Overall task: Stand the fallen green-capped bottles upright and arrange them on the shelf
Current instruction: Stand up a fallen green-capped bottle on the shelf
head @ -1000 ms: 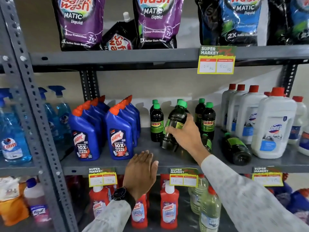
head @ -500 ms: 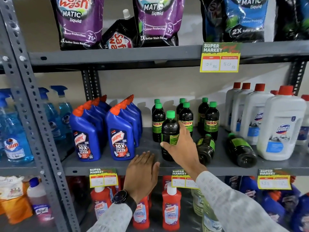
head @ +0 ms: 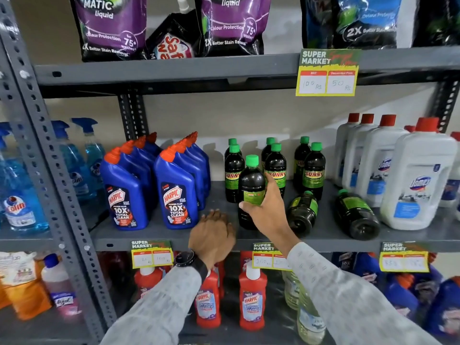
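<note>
My right hand (head: 267, 206) grips a dark green-capped bottle (head: 251, 185) that stands upright near the front of the grey middle shelf (head: 159, 235). Behind it, several green-capped Sunny bottles (head: 315, 170) stand upright in pairs. Two more lie on their sides to the right, bases toward me: one fallen bottle (head: 302, 211) beside my wrist and a second fallen bottle (head: 357, 215) next to the white jugs. My left hand (head: 212, 236) rests flat on the shelf's front edge, holding nothing.
Blue Harpic bottles (head: 174, 190) stand left of the green-capped group, white Domex jugs (head: 420, 180) right. Pouches fill the shelf above, red Harpic bottles (head: 252, 300) the shelf below. Yellow price tags (head: 326, 73) hang on shelf edges. A grey upright post (head: 44, 155) stands left.
My right hand has tipped the tilted bottle upright and set it standing on the shelf, slightly left of where it was. My left hand stayed on the shelf edge.
</note>
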Demonstrator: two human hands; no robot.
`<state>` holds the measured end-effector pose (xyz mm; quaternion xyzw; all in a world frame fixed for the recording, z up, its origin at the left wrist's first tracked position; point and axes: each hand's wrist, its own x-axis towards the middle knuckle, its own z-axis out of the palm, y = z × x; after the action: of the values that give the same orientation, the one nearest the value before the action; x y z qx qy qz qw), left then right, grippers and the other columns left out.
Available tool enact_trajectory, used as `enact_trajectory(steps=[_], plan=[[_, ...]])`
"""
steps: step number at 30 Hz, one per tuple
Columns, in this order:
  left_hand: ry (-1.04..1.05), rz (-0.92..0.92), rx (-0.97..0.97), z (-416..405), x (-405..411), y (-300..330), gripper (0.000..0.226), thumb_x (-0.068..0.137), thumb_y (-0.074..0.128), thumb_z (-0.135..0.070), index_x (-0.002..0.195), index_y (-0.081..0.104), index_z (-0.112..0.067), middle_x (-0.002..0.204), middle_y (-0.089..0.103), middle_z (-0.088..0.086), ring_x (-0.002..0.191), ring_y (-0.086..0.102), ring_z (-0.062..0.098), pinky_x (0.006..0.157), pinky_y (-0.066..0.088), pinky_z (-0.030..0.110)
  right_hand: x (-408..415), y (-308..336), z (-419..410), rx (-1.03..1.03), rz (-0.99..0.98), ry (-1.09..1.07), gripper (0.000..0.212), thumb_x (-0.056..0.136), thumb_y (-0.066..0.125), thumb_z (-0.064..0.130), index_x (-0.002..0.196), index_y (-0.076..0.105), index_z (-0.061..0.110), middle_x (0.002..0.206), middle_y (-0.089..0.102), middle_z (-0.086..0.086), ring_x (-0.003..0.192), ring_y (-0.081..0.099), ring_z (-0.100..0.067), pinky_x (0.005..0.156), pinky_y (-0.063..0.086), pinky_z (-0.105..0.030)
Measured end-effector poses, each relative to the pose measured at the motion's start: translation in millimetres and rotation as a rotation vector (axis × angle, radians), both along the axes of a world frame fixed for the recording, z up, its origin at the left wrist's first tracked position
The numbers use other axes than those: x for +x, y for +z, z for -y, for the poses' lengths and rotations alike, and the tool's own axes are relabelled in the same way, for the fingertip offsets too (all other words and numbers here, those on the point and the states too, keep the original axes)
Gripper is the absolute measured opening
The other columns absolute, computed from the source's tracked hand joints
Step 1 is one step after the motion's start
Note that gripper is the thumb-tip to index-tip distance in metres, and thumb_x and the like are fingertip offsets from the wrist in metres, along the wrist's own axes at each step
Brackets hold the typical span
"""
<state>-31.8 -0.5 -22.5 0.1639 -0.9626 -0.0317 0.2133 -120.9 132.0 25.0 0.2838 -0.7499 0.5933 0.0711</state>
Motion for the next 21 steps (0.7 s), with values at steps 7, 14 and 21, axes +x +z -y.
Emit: enact_trajectory(steps=[7, 14, 21], plan=[[0.068, -0.023, -0.044, 3, -5, -14, 0.064, 0.098, 0.019, -0.042, 0.142, 0.056, -0.012, 0.152, 0.053, 0.010, 0.142, 0.047, 0.022, 0.121, 0.032, 0.038, -5, -13, -4, -0.065, 0.040, 0.067, 0.085, 0.083, 0.078, 0.005, 0.152, 0.036, 0.030, 0.134, 0.060, 0.006, 0.120, 0.061, -0.006, 0.105, 0.050, -0.028], [0.069, -0.067, -0.053, 3, -5, -17, 0.068, 0.095, 0.017, -0.043, 0.136, 0.062, -0.013, 0.145, 0.060, 0.009, 0.137, 0.053, 0.020, 0.118, 0.036, 0.037, -6, -21, -4, -0.060, 0.026, 0.066, 0.083, 0.078, 0.088, 0.018, 0.147, 0.042, 0.027, 0.133, 0.058, 0.006, 0.116, 0.061, -0.005, 0.100, 0.050, -0.023], [0.066, -0.054, -0.046, 4, -5, -18, 0.073, 0.094, 0.012, -0.045, 0.140, 0.059, -0.013, 0.149, 0.056, 0.008, 0.141, 0.048, 0.019, 0.120, 0.031, 0.035, -6, -24, -7, -0.017, 0.035, 0.121, 0.087, 0.084, 0.082, 0.016, 0.157, 0.035, 0.026, 0.136, 0.053, 0.007, 0.124, 0.054, -0.007, 0.104, 0.042, -0.022]])
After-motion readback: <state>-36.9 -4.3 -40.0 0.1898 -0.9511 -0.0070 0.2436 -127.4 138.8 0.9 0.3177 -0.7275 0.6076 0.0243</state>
